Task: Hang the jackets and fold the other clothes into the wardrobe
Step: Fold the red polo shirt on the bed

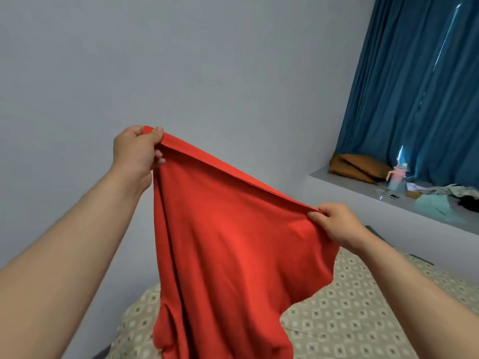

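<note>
Bedroom corner with a plain pale grey wall (pixel 181 60) and teal curtains (pixel 414 86) drawn at the right. Below the curtains runs a grey window ledge (pixel 337 181) carrying a folded brown cloth (pixel 355 164), a pink-and-blue lidded cup (pixel 396 177), and, farther right, a loose heap of pale green and dark clothing (pixel 445 200). In the lower field lies a bed covered by a beige sheet (pixel 350 307) printed with small squares.

Centre: a red garment (pixel 228 242) held up in the air above the bed, its upper edge stretched taut between both hands and sloping down from left to right; the body of the fabric hangs in folds, and its lower part runs out of the frame's lower edge. The left hand (pixel 136 151), raised higher, pinches one end of the edge between thumb and curled fingers. The right hand (pixel 337 224), lower and nearer the ledge, grips the opposite end in the same manner, fingers curled over the fabric. Both forearms are bare and extended forward.
</note>
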### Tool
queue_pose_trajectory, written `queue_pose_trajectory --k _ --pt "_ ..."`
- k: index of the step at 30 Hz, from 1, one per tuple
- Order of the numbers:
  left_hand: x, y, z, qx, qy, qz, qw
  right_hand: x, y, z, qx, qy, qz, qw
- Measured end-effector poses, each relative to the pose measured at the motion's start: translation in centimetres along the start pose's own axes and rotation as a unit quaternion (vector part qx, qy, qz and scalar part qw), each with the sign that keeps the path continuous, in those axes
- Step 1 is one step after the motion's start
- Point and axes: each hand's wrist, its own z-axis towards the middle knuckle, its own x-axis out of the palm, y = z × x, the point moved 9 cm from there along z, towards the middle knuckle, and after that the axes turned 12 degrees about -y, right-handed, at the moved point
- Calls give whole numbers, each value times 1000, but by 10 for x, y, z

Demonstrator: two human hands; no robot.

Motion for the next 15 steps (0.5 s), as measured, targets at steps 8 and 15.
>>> queue_pose_trajectory --k 8,15 --pt "14 -12 -22 -24 17 -58 998 -83 0 8 16 -167 60 984" --pt "17 -17 -26 -39 19 -66 997 -126 23 16 -42 -196 27 979"
